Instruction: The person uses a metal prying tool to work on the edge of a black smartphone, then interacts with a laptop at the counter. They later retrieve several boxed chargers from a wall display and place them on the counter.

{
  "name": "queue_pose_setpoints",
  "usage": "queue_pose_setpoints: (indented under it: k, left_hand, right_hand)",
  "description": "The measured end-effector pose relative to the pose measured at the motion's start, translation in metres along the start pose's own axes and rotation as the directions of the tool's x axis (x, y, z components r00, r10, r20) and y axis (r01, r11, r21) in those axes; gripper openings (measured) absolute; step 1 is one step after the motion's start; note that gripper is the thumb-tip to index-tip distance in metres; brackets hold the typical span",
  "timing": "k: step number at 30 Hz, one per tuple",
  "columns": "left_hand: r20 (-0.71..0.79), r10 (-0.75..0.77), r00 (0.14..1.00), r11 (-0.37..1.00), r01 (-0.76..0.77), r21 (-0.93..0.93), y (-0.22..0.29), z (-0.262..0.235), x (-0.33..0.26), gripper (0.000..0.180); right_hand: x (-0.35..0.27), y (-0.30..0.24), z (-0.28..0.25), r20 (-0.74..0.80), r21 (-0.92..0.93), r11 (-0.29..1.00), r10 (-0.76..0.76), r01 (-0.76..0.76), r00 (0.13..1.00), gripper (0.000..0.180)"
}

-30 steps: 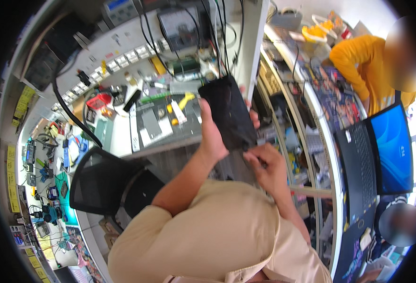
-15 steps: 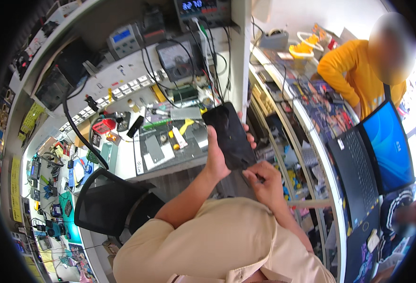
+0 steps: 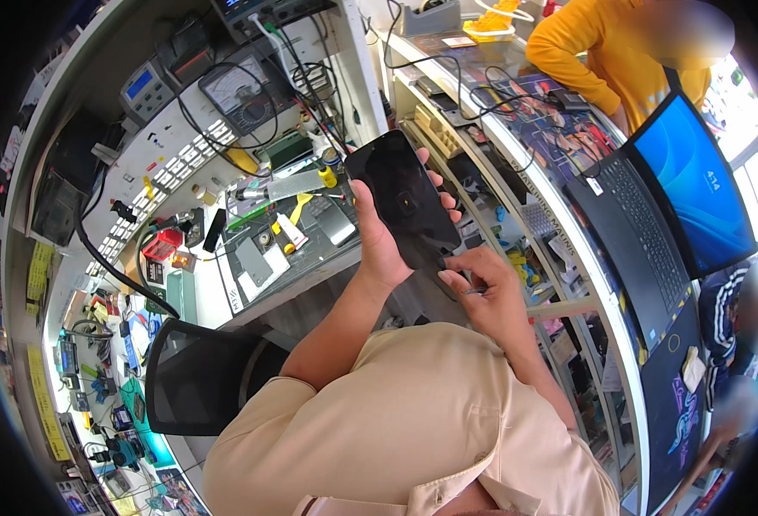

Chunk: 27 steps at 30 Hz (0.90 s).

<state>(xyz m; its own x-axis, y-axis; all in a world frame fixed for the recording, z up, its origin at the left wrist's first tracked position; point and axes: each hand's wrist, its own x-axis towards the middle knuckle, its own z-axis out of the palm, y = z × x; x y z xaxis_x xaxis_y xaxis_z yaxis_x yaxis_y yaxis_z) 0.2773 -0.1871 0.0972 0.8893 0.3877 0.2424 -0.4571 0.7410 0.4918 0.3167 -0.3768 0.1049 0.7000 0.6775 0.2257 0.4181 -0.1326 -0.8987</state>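
My left hand (image 3: pixel 380 236) cradles a black smartphone (image 3: pixel 396 185), thumb along one side and fingertips round the other. A small yellow lightning symbol glows on the phone's dark screen. At the phone's lower end, my right hand (image 3: pixel 489 291) pinches a small dark cable plug against the edge. Most of the plug is hidden by my fingers, and a short bit of dark cable shows by them.
Ahead on the left, a workbench (image 3: pixel 310 258) holds tools, a multimeter (image 3: pixel 239 95) and phone parts. A black mesh chair (image 3: pixel 198 378) stands at my left. On the right counter lies an open laptop (image 3: pixel 645 232); a person in a yellow top (image 3: pixel 585 52) is behind it.
A lightning symbol has appeared on the phone's screen. My view has shifted right, and the phone and both hands sit slightly higher and further left in the picture.
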Motion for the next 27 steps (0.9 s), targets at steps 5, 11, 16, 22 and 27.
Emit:
queue_pose_setpoints:
  k: [5,11,16,22,27]
  left_hand:
    - [0.023,-0.026,0.999,1.0,0.026,-0.011,-0.015,0.007,0.006,0.107]
    - [0.034,-0.089,0.995,0.992,0.091,-0.088,-0.037,0.014,0.009,0.105]
    - [0.019,-0.113,0.993,0.992,0.114,-0.06,-0.056,0.016,0.008,0.103]
    - [-0.031,-0.139,0.99,0.984,0.134,-0.121,-0.076,0.025,0.002,0.097]
    - [-0.006,-0.144,0.99,0.978,0.141,-0.156,-0.087,0.023,-0.005,0.101]
  right_hand:
    - [-0.015,0.024,-0.038,-0.229,0.06,0.998,0.007,0.007,0.973,0.017]
    - [-0.051,0.053,-0.115,-0.512,0.607,0.792,0.33,0.062,0.793,0.079]
    - [-0.106,0.081,-0.176,-0.445,0.677,0.717,0.217,0.167,0.869,0.085]
    - [-0.108,0.097,-0.186,-0.782,0.311,0.949,0.226,0.048,0.581,0.058]
    - [-0.105,0.104,-0.189,-0.774,0.12,0.993,0.108,-0.022,0.624,0.055]
